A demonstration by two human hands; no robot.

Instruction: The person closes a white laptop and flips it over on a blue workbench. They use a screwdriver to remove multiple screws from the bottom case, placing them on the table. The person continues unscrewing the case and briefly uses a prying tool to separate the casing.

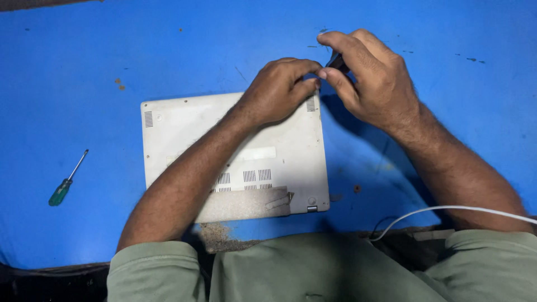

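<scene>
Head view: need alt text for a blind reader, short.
Both hands meet at the far right corner of a white laptop lying bottom up on a blue table; the right hand pinches a small dark tool and the left hand steadies it. A green-handled screwdriver lies to the left.

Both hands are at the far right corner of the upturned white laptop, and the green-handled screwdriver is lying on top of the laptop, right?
Not quite. The head view shows the green-handled screwdriver lying on the blue table, left of the white laptop, apart from it. The left hand and right hand are indeed at its far right corner.
</scene>
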